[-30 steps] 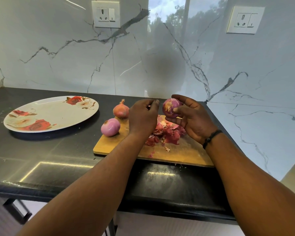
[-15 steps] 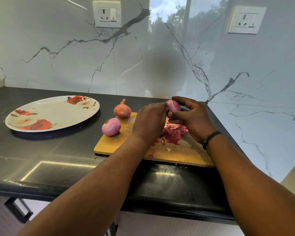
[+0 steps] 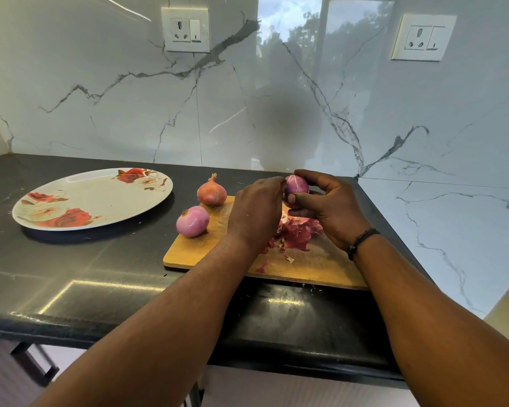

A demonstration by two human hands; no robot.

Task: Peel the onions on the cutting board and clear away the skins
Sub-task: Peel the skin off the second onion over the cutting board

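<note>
My right hand (image 3: 328, 207) grips a small purple onion (image 3: 298, 186) above the wooden cutting board (image 3: 194, 251). My left hand (image 3: 254, 212) is curled against the onion's left side, fingertips hidden behind it. A heap of red onion skins (image 3: 299, 232) lies on the board under both hands. A peeled purple onion (image 3: 192, 221) rests at the board's left corner. An unpeeled brownish onion (image 3: 211, 191) stands just behind it at the board's far edge.
A white oval plate (image 3: 91, 198) with red roses lies on the dark counter (image 3: 71, 265) to the left. The marble wall with two sockets rises right behind the board. The counter's front edge runs below my forearms.
Both hands came together: my left hand closed in on the onion held by my right, and the onion sank a little towards the board.
</note>
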